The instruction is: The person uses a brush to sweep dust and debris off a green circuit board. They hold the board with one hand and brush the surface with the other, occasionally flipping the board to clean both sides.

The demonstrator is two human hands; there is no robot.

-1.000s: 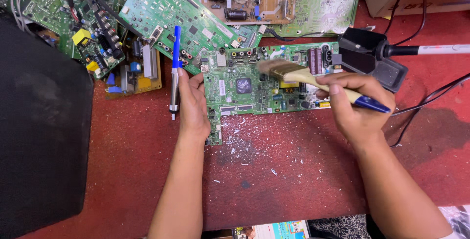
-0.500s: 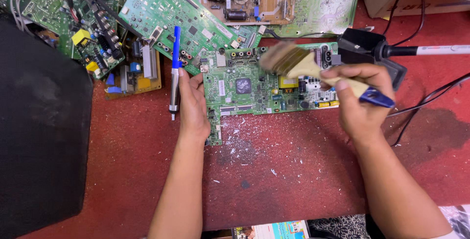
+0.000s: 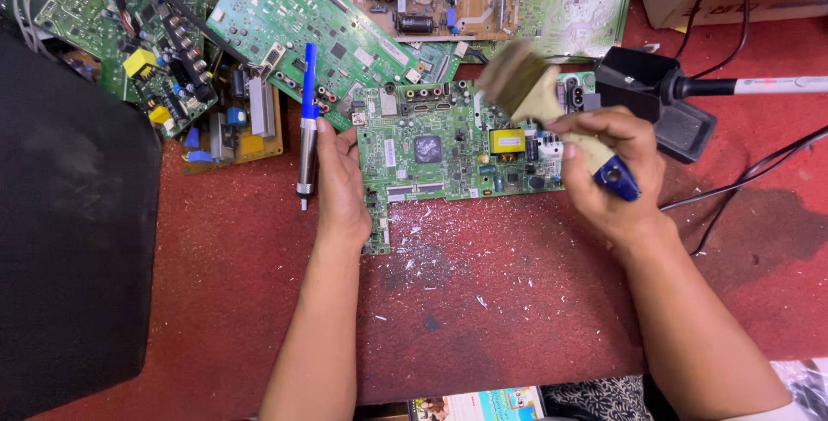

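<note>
A green circuit board (image 3: 440, 149) lies flat on the red table (image 3: 517, 317). My left hand (image 3: 341, 179) presses on its left edge, fingers spread over the board. My right hand (image 3: 617, 171) grips a paintbrush (image 3: 539, 97) with a pale handle and blue end; its blurred bristles hover over the board's upper right corner. A blue and silver desoldering pump (image 3: 306, 123) lies just left of my left hand.
Several other circuit boards (image 3: 293, 7) are piled at the back and back left. A black stand (image 3: 664, 102) with a cabled tool sits to the right. A dark panel (image 3: 69, 223) covers the left side. White debris (image 3: 423, 257) speckles the table below the board.
My right hand has swept the brush up and rightward across the board, from lying low over its centre to raised at the upper right corner. My left hand has stayed put.
</note>
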